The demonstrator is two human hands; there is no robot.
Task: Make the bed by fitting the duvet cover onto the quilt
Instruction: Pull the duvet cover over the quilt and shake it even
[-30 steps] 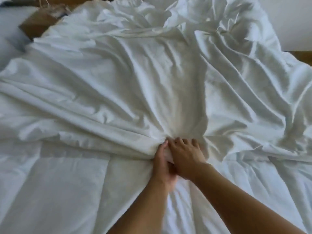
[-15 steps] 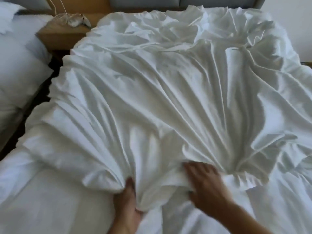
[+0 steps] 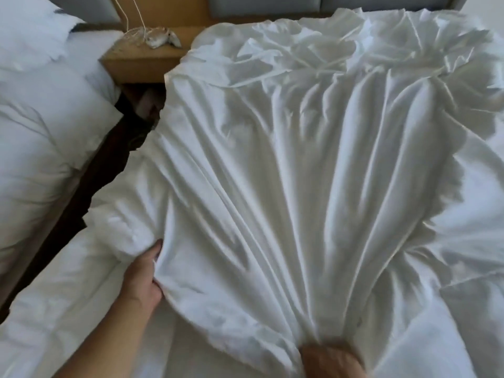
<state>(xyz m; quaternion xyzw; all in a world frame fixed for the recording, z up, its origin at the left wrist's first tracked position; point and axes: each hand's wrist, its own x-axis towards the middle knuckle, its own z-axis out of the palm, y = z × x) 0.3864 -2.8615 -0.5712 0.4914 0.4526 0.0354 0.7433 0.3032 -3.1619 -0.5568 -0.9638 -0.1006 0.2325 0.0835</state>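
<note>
While the left hand point(image 3: 143, 276) pinches the duvet cover point(image 3: 286, 186) edge at lower left, the right hand point(image 3: 331, 360) at bottom centre clutches its bunched folds over the quilt point(image 3: 68, 309).

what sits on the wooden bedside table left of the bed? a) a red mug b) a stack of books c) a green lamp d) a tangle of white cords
d: a tangle of thin white cords lies on the light wooden bedside table, with two strands running up out of view; no mug, books or lamp show there.
</note>
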